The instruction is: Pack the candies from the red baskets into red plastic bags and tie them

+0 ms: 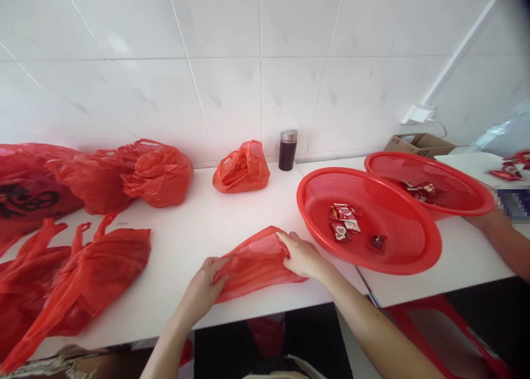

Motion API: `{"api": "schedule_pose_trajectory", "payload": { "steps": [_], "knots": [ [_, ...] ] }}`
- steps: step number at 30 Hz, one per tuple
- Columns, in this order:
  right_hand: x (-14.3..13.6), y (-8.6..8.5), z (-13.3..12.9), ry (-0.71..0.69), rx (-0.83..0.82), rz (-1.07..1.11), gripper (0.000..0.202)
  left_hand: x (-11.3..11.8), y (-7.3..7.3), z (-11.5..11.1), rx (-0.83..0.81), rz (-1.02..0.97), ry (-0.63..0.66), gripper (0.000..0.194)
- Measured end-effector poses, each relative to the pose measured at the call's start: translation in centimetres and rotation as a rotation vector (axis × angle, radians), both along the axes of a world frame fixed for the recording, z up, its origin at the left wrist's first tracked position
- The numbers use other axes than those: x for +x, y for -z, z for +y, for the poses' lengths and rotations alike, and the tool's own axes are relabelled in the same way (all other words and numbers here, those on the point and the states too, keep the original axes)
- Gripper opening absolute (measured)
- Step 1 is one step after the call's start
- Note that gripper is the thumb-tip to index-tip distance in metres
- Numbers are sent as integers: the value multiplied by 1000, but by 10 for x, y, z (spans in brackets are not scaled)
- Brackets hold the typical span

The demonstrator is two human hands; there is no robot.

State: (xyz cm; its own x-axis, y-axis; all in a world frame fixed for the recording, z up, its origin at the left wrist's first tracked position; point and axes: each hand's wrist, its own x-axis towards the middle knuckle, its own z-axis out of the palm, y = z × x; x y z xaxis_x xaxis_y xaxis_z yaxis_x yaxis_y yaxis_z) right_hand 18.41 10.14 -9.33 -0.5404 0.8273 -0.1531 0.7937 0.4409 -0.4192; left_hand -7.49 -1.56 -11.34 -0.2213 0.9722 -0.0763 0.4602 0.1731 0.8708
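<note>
A thin, flat red plastic bag (pixel 259 263) is stretched between my two hands, low over the white table (pixel 186 224). My left hand (pixel 207 284) pinches its left end between thumb and fingers. At the bag's upper right edge, my right hand (pixel 301 253) has its fingers closed on the plastic. Just right of that hand stands a large red perforated basket (pixel 406 230) with several small wrapped packets (pixel 344 212) at its bottom.
Filled red bags (pixel 103 263) crowd the left side. Near the wall are a small red bag (pixel 244 169) and a dark tumbler (pixel 287 150). Farther right, another person's arm (pixel 497 233) reaches beneath a second red basket (pixel 476 194), with a cardboard box (pixel 430 145) behind.
</note>
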Motion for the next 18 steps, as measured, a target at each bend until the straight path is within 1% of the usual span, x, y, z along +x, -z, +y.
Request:
{"api": "schedule_pose_trajectory", "payload": {
  "steps": [2, 3, 4, 6, 8, 10, 11, 13, 14, 16, 17, 18],
  "knots": [
    [3, -2, -3, -32, -51, 25, 84, 1, 4, 3, 70, 157, -78, 51],
    [5, -3, -5, -43, -74, 31, 85, 1, 4, 3, 87, 200, -90, 55],
    [7, -3, -6, -49, -90, 32, 85, 2, 2, 4, 93, 229, -83, 57],
    [11, -3, -6, -38, -86, 10, 84, 4, -7, 2, 81, 245, -41, 59],
    [14, -1, -6, -12, -47, -34, 81, 6, -20, -2, 57, 164, 2, 59],
    [16, -2, -9, 6, -19, -61, 80, 6, -30, -7, 28, 12, 62, 60],
    [18, -5, -13, 8, -18, -61, 79, 4, -33, -9, 10, -62, 95, 61],
    [22, -19, -27, -24, -11, -27, 75, -1, -34, -12, -17, -188, 135, 60],
    [25, -31, -36, -67, 1, 7, 72, -3, -33, -12, -29, -253, 132, 59],
    [36, -64, -50, -190, 41, 96, 64, -6, -32, -12, -64, -422, 92, 60],
    [44, -82, -53, -257, 54, 149, 60, -5, -33, -12, -86, -518, 65, 62],
    [53, -100, -50, -293, 61, 196, 57, -2, -35, -11, -108, -607, 37, 63]
  ]
}}
